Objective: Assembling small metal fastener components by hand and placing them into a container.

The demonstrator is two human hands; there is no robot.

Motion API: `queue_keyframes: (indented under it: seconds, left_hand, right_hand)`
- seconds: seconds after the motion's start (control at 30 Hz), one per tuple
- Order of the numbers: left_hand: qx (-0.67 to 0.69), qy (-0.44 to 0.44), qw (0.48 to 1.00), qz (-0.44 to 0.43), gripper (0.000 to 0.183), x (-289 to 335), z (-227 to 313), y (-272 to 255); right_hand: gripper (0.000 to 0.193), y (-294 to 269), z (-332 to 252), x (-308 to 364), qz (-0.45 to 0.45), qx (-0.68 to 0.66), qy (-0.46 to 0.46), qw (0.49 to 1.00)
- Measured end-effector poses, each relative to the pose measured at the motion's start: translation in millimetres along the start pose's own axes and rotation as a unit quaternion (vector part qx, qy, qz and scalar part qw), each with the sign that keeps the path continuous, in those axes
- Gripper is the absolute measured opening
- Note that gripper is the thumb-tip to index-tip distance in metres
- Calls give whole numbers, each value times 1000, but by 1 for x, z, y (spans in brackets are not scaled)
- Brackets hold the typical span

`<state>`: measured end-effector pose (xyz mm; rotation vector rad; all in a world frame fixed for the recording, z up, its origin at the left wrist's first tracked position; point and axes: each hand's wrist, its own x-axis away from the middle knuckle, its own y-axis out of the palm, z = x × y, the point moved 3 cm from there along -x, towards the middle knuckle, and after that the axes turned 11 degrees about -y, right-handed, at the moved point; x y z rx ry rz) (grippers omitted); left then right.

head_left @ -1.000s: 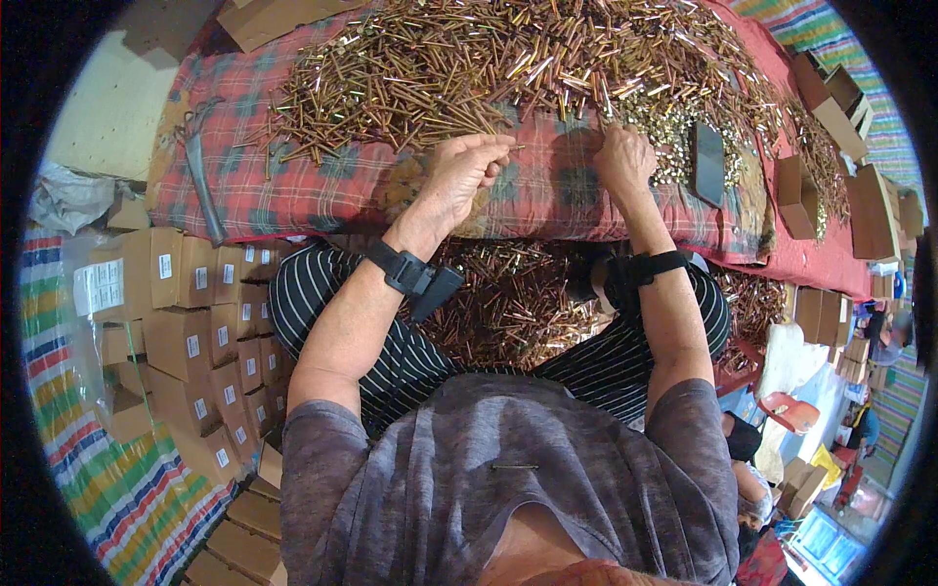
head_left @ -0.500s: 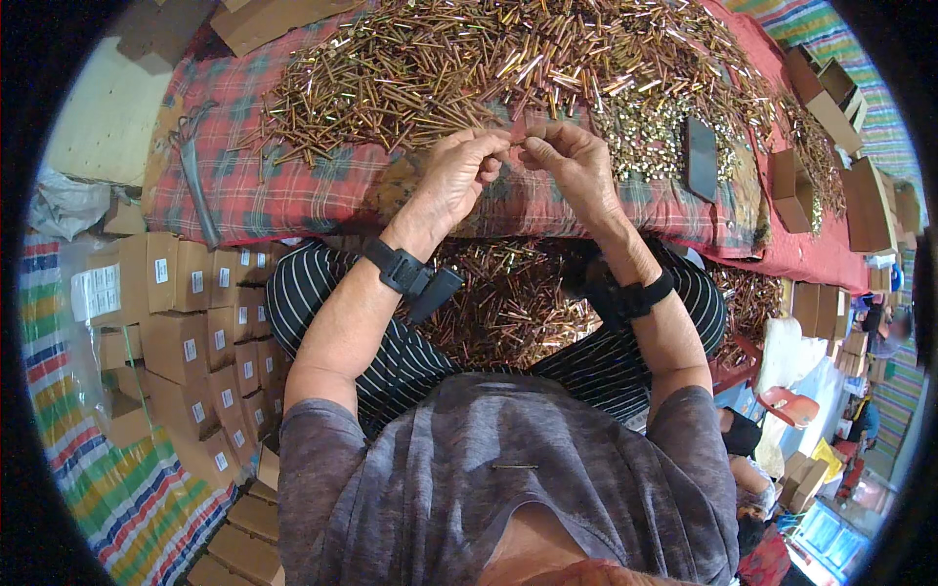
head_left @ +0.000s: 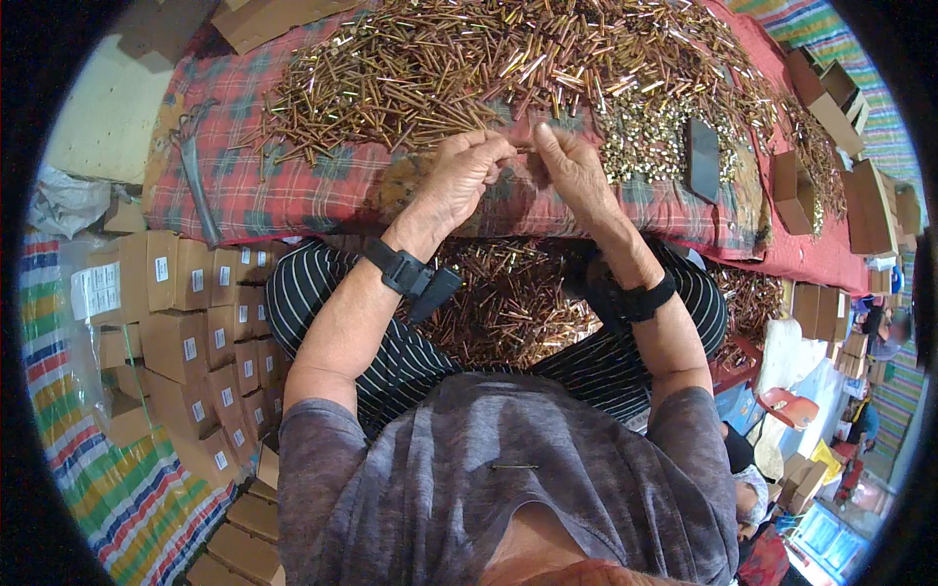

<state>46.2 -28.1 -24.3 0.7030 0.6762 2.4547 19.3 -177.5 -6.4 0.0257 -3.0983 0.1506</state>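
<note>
Over the near edge of the plaid-covered table my two hands meet, fingertip to fingertip. A thin copper-coloured bolt (head_left: 524,148) spans the small gap between them. My left hand (head_left: 461,174) is closed, pinching one end between thumb and forefinger. At the other end my right hand (head_left: 578,176) has its fingers curled, with the thumb raised; a small part there is hidden by the fingers. Just beyond lies a wide heap of long brass- and copper-coloured bolts (head_left: 410,88). A heap of small shiny nuts (head_left: 635,137) lies right of my right hand.
A dark flat phone-like slab (head_left: 702,159) rests by the nuts. Metal tongs-like tool (head_left: 195,181) lies at the table's left. More bolts (head_left: 503,293) lie between my knees. Stacked cartons (head_left: 176,347) stand left; open cartons (head_left: 796,190) sit at the right.
My right thumb has lifted from the pinch and now points up. My left hand has shifted slightly to the right. The heaps stay as they were.
</note>
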Motion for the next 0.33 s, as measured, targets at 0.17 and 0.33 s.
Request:
queue_keyframes:
  seconds: [0.17,0.33]
  left_hand:
    - [-15,-4,1000,15,8,3,0,3]
    - [-10,1,1000,27,13,-1,-1,-7]
  right_hand:
    - [32,-4,-10,0,9,233,-186,954]
    - [32,5,-20,6,8,377,-316,871]
